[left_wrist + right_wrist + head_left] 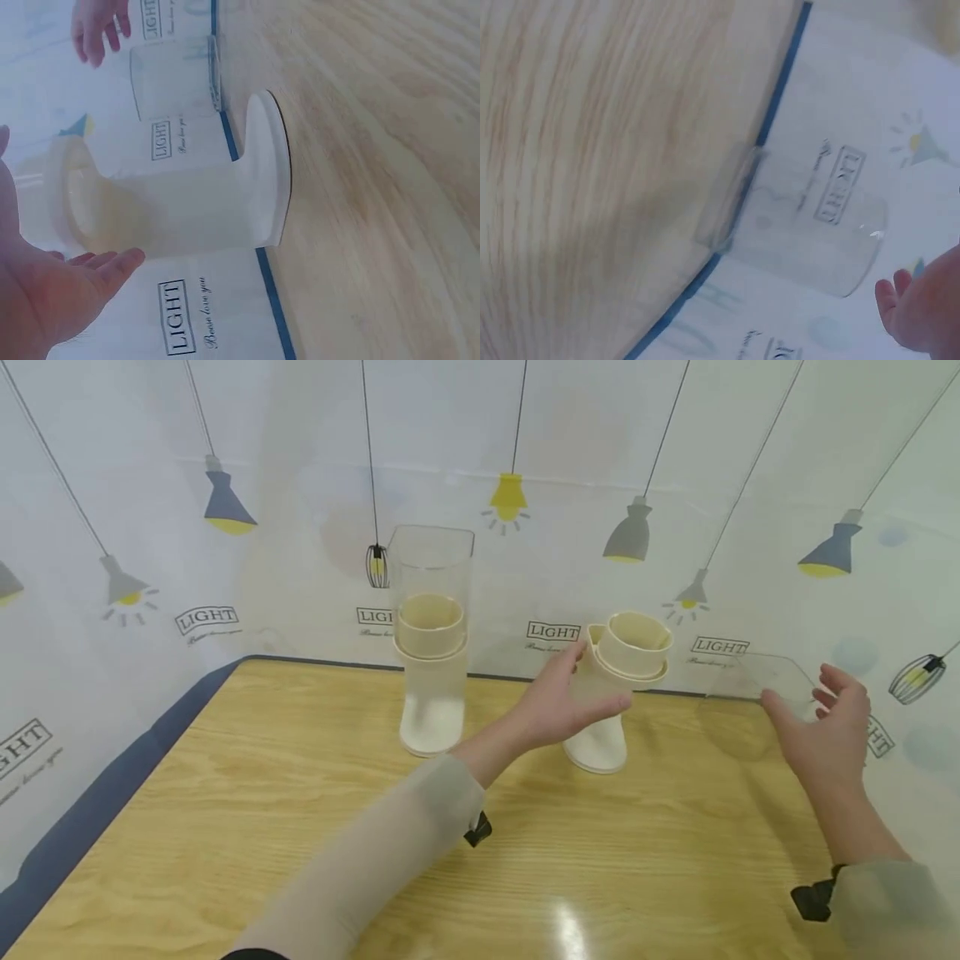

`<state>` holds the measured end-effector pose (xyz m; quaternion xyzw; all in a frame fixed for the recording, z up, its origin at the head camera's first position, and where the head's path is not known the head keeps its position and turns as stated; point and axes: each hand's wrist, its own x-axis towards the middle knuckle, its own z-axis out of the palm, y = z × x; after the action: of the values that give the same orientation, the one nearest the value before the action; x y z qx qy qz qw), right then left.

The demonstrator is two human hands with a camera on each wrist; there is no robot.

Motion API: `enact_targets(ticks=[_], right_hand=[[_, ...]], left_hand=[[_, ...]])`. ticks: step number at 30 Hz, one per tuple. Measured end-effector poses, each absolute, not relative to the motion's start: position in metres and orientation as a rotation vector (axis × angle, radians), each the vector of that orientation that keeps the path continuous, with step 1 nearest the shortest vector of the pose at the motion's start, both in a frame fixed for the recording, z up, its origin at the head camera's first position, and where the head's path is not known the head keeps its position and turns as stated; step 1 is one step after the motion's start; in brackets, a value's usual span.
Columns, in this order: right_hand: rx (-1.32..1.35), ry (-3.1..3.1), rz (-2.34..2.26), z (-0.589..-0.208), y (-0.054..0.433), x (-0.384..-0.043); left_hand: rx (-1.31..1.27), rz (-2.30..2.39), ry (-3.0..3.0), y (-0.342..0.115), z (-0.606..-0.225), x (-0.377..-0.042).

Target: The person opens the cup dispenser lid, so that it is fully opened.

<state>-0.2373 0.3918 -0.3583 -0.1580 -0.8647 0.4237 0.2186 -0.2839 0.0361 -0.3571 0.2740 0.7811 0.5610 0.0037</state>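
A cream dispenser stand (637, 647) with a round collar on top and a flat foot stands upright at the back of the table. My left hand (551, 706) is at its left side, thumb and fingers spread apart; whether the fingertips touch it I cannot tell. In the left wrist view the stand's column (180, 210) shows beyond the hand (52, 296). To the right, a clear container (802, 232) stands near the back edge. My right hand (832, 735) is by its upper right side, fingers loosely bent, apart from its rim in the right wrist view.
A second cream stand (433, 714) is to the left, with a clear container (432, 547) around its collar. The wooden table (300, 810) meets a lamp-patterned backdrop (300, 527) close behind these things.
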Motion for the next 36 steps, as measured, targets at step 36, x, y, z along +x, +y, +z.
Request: enact_targets(ticks=[36], right_hand=[[0.743,-2.457,1.066,-0.303,0.17,-0.198]], left_hand=[[0.704,1.65,2.61,-0.169,-0.346,-0.198]])
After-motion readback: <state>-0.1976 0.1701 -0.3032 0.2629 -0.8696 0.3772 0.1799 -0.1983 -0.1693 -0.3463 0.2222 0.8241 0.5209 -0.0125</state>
